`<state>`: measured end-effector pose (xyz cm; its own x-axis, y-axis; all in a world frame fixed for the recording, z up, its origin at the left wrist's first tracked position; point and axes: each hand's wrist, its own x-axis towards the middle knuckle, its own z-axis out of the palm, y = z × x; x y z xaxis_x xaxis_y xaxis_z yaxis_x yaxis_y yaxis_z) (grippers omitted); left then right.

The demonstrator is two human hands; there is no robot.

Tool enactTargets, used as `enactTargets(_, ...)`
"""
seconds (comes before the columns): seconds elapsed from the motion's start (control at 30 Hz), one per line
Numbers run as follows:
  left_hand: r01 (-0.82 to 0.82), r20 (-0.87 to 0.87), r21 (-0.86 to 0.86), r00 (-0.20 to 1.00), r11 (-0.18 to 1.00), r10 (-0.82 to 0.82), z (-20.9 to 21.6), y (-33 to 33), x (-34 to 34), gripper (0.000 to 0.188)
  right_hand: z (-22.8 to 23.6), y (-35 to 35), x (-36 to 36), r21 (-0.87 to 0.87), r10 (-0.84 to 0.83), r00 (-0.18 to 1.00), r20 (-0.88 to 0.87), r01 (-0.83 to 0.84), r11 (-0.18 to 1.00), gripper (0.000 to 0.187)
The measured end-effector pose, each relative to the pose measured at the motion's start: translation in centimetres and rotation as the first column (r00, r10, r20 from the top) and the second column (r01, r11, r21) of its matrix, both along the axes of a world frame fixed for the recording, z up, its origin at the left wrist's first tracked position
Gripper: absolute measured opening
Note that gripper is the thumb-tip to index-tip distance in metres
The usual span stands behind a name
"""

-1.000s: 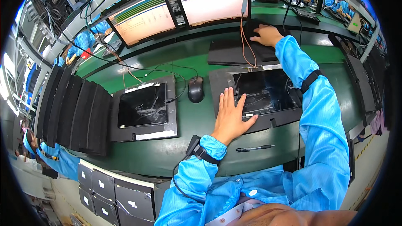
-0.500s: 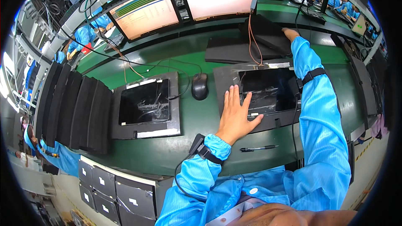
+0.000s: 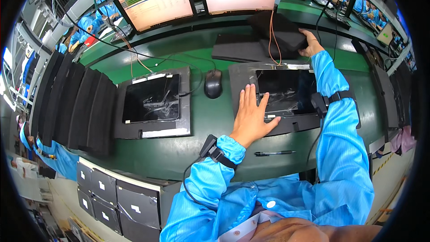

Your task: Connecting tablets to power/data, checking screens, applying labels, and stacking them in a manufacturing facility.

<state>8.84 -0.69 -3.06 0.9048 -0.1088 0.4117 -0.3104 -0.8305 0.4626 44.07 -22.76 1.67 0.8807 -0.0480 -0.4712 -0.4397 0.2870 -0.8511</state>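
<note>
My left hand [image 3: 254, 114] lies with fingers spread over the left edge of a grey foam tray [image 3: 239, 78] and the lower left corner of a black tablet-like screen panel [image 3: 286, 85] set in it. Beyond the tray, my right hand [image 3: 311, 45] grips the right edge of a black foam board [image 3: 282, 29]. That board is tilted and partly overlaps another black foam board [image 3: 235, 47] lying flat. At the left, a second screen panel [image 3: 152, 101] with a wrinkled clear film sits in its own grey tray [image 3: 183, 127].
A black mouse [image 3: 213, 84] stands between the trays, and a pen [image 3: 274, 153] lies near the front edge. Upright black foam boards [image 3: 76, 103] line the left. Two monitors [image 3: 156, 2] stand at the back, with cables [image 3: 272, 40] hanging down. Co-workers in blue sit beyond.
My right hand and the tilted foam board have shifted slightly left, with the board lifted a little. My left hand stays on the tray. The whole view has shifted a little.
</note>
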Motion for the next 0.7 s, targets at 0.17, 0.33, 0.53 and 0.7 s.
enactTargets(0.17,0.0,0.01,0.004,1.0,1.0,0.0,0.2,0.6,-0.1,0.08,0.2,4.0,-3.9,-0.233,0.095,0.994,0.051,-0.08,0.969,0.064)
enactTargets(0.33,0.009,0.005,0.008,1.0,1.0,-0.009,0.2,0.4,0.0,0.08,1.8,5.2,-5.1,-0.183,0.274,0.961,0.025,-0.265,0.947,0.082)
enactTargets(0.53,0.022,-0.05,0.012,0.999,1.0,-0.021,0.4,0.2,0.0,0.082,2.8,7.1,-5.6,0.002,0.166,0.986,0.021,-0.166,0.986,0.059)
enactTargets(0.7,-0.007,-0.071,0.009,0.997,1.0,0.007,0.2,0.7,-0.4,0.082,5.8,6.0,-4.5,-0.386,0.329,0.783,0.528,-0.123,0.914,0.044)
